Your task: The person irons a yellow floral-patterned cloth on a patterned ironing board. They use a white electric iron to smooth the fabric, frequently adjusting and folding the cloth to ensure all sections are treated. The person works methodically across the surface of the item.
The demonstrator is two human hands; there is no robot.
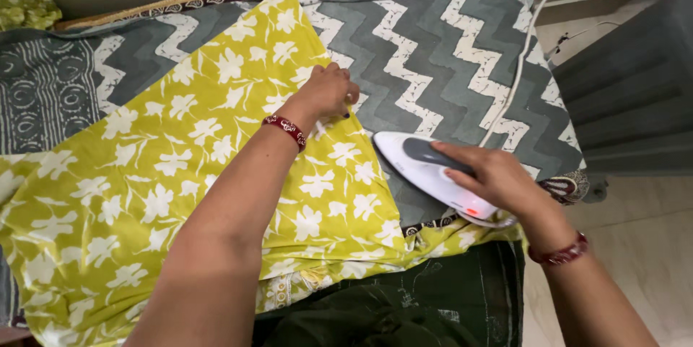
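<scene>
We see our left hand [326,93] pressing down on the far edge of a soft yellow-green cloth with white flowers [166,174], with the fingers curled and pinching the cloth there. Our right hand [498,177] is closed around the grey handle of a white electric iron [433,174]. The iron sits flat on the grey and white zigzag sheet [447,51], just beside the near edge of the flowery cloth, with a small red light on its side. A thin white cord [523,51] runs up and away from it.

The wide part of the flowery cloth looks flat and smooth, so we think much of it is done. The bottom edge, near the dark green cloth [404,304], is bunched and wrinkly, so that part looks left to do. Both wrists wear red bangles [286,129].
</scene>
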